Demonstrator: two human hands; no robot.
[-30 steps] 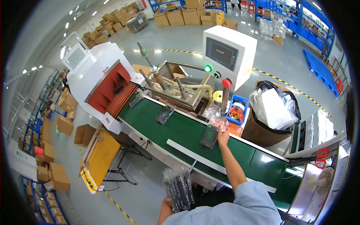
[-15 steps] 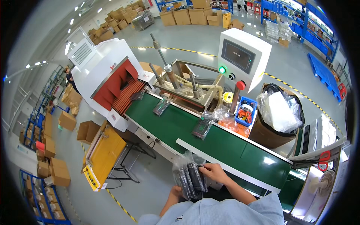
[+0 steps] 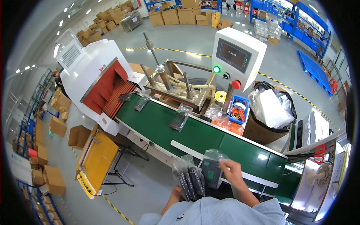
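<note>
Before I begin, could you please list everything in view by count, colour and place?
Package stack: several, black, lower centre
Single package: one, dark, lower centre
Tunnel machine: one, white, left
Other packages: three, dark, toward tunnel machine
Belt: one, green, centre
Control box: one, white, behind belt
Metal frame: one, silvery, behind belt
Bin: one, blue, behind belt
Lined container: one, brown, beside bin
Table: one, yellow, lower left
Scissors: one pair, red, right
Fan: one, beige, right
Cartons: many, brown, background
Racks: several, blue, background
Left hand: one, bare, holding stack
Right hand: one, bare, on single package
</note>
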